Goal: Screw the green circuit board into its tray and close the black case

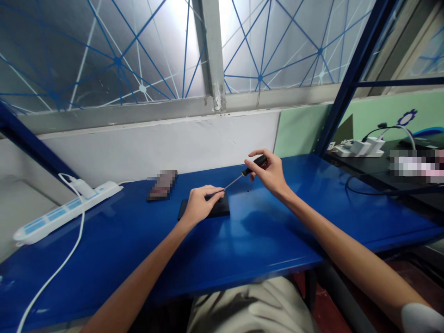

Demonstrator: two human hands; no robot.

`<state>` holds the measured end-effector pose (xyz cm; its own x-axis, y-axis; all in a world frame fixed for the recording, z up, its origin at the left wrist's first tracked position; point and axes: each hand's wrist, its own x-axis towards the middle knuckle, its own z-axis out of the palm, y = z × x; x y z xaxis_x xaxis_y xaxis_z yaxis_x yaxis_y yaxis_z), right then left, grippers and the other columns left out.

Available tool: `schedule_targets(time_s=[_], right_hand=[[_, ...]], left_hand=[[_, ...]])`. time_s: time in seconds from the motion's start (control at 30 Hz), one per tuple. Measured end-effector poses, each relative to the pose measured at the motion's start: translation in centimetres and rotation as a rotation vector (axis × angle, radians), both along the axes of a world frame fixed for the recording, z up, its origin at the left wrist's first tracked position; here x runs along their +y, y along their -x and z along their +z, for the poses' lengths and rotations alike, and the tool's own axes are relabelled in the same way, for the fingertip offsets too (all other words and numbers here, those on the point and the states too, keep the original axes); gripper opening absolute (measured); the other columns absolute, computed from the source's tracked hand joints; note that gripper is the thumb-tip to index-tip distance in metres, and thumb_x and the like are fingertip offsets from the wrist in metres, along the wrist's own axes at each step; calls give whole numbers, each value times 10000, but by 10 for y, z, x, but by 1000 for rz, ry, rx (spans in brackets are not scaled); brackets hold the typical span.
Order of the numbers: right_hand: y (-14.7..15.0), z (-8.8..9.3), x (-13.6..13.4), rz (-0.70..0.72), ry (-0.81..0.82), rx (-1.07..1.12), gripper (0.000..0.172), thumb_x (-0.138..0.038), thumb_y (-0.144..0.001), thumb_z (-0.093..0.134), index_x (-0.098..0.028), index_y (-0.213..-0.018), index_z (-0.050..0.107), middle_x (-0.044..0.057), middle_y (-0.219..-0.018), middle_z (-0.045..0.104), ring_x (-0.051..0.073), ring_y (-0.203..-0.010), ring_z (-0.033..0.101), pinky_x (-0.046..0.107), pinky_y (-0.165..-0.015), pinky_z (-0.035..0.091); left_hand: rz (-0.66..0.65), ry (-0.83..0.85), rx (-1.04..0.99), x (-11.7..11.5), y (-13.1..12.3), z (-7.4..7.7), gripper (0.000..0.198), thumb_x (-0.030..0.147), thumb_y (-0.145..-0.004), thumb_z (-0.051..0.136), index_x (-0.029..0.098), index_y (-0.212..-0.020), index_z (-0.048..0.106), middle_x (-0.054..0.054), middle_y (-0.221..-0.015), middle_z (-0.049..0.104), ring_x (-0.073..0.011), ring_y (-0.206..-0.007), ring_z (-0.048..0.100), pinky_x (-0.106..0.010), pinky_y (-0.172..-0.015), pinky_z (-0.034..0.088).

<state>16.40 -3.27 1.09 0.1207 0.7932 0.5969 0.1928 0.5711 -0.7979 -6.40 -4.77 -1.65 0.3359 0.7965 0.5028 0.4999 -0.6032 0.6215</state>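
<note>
My right hand (272, 173) holds a screwdriver (258, 163) by its black handle, its thin metal shaft slanting down to the left. At the shaft's lower end, my left hand (201, 203) is closed with thumb and fingers drawn together near the tip. A bit of something dark shows between those fingers, too small and covered to name. Under the left hand lies a flat black rectangular object (222, 211) on the blue table (263, 245); the hand hides part of its top.
A phone-like flat object (163, 185), partly blurred out, lies left of the hands. Further left is a white power strip (65, 210) with a plugged-in charger and white cable (78, 236). Blue frame posts (342, 88) rise at both sides. A black cable (360, 192) loops at right.
</note>
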Motion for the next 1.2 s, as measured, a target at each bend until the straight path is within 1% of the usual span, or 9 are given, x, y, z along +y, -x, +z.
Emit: schedule_targets(time_s=[0.13, 0.23, 0.37, 0.57, 0.7, 0.87, 1.1, 1.2], right_hand=[[0, 0, 0, -8, -5, 5, 347, -494, -787, 708, -198, -940, 610, -45, -514, 580, 154, -427, 624, 245, -427, 441], [1, -2, 1, -11, 5, -4, 363, -507, -784, 705, -200, -951, 608, -48, -511, 575, 155, -429, 626, 241, -423, 435], [2, -3, 1, 0, -10, 3, 337, -486, -795, 704, -202, -951, 612, -49, -503, 573, 155, -422, 627, 237, -418, 422], [2, -3, 1, 14, -4, 27, 357, -501, -795, 697, -192, -951, 609, -47, -514, 582, 153, -426, 633, 232, -422, 438], [2, -4, 3, 44, 7, 66, 332, -464, -788, 721, -186, -929, 606, -56, -508, 572, 146, -405, 622, 222, -403, 417], [3, -5, 3, 67, 22, 93, 314, -436, -782, 736, -183, -918, 610, -53, -510, 579, 145, -405, 623, 220, -402, 418], [5, -4, 3, 125, 71, 159, 343, -445, -753, 756, -176, -899, 601, -47, -532, 592, 141, -387, 610, 221, -374, 414], [3, -3, 4, 114, 77, 168, 352, -450, -745, 762, -174, -896, 603, -40, -549, 600, 143, -397, 614, 227, -378, 424]], left_hand=[[-8, 25, -7, -1, 0, 1, 204, 334, -876, 627, 208, -844, 784, -53, -902, 774, -222, -825, 720, -331, -762, 573], [-7, 9, -1, 0, 0, 1, 191, 324, -875, 632, 212, -842, 783, -51, -906, 775, -225, -841, 720, -349, -807, 564], [-10, -17, 9, 1, 1, 0, 190, 316, -882, 628, 212, -821, 775, -42, -890, 774, -223, -858, 715, -355, -837, 546], [-46, -86, 36, 1, 2, 1, 190, 262, -904, 608, 195, -797, 750, -38, -814, 761, -208, -846, 692, -337, -820, 520], [-49, -141, 68, 2, 3, 2, 167, 245, -895, 628, 191, -789, 746, -34, -785, 755, -202, -814, 678, -333, -786, 512], [-45, -158, 84, 3, 3, 2, 159, 234, -892, 635, 190, -791, 750, -36, -780, 758, -201, -799, 677, -330, -767, 512], [-18, -169, 134, 5, 5, -3, 127, 245, -886, 653, 190, -825, 750, -43, -845, 767, -202, -816, 685, -321, -749, 511], [29, -184, 230, 8, 7, -8, 151, 254, -924, 603, 195, -880, 735, -46, -910, 757, -211, -871, 672, -332, -777, 494]])
